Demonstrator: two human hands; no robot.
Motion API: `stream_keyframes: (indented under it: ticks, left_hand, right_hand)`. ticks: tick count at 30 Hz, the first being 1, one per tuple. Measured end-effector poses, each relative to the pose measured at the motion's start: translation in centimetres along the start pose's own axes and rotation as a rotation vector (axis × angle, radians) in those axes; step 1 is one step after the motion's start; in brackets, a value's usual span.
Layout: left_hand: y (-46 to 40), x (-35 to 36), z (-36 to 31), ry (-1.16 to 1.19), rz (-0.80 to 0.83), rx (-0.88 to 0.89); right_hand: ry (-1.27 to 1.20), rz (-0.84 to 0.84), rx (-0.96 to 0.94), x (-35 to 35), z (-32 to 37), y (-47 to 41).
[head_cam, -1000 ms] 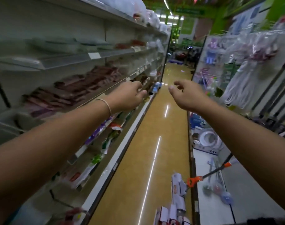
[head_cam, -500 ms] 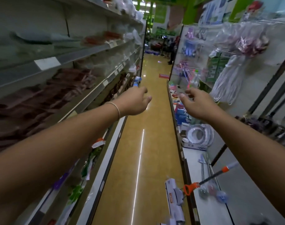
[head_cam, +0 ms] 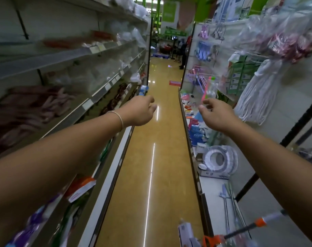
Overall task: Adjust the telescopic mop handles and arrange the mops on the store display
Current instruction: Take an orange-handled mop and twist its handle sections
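Both my arms stretch forward over a shop aisle. My left hand point(head_cam: 140, 111) hangs with loosely curled fingers and holds nothing. My right hand point(head_cam: 216, 114) is also empty, its fingers loosely bent. A mop with an orange clip and a dark telescopic handle point(head_cam: 240, 232) leans at the bottom right, below my right forearm. A white string mop head point(head_cam: 256, 97) hangs on the right display. Dark mop poles point(head_cam: 301, 122) stand against the right wall. Neither hand touches a mop.
Shelves with packaged goods point(head_cam: 98, 97) run along the left. The right low shelf point(head_cam: 215, 193) carries boxed white round items point(head_cam: 221, 159) and small goods. The glossy yellow aisle floor point(head_cam: 157, 157) runs ahead. A person point(head_cam: 184, 50) stands far down the aisle. White boxes point(head_cam: 185, 232) sit at the bottom.
The view has swung and moved forward along the aisle. Both hands stay raised and empty, drifting slightly apart. The orange-clipped mop has slid lower and further right in view.
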State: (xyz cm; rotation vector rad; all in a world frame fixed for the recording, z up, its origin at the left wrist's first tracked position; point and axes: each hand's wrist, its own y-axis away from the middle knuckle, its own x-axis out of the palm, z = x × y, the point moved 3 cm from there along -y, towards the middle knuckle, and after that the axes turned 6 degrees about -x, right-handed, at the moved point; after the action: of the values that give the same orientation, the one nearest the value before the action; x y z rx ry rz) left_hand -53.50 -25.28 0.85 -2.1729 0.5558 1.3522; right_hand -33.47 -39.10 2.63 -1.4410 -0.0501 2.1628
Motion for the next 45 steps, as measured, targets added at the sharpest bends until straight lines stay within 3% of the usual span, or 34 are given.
stream_keyframes:
  ticks: [13,26,33,40,45]
  left_hand:
    - [-17.7,8.8,-2.3,0.006,0.202,0.072]
    - [-34.7,18.3,-12.6,-0.04,0.36,0.611]
    - [-33.1,26.3,-20.8,0.037,0.583,0.808]
    - [-26.6,33.3,-29.0,0.104,0.769,0.952]
    - [-22.6,39.5,-32.1,0.055,0.891,1.004]
  right_hand:
    - [0.026,-0.03,0.148,2.0,-9.1,-12.0]
    - [0.088,-0.214,0.637,1.0,-20.1,-15.8]
    - [0.083,-0.379,0.945,-0.1,-25.4,-8.4]
    - [0.089,-0.531,1.13,-1.7,-30.8,0.1]
    - [-0.077,-0.504,1.277,2.8,-36.1,5.2]
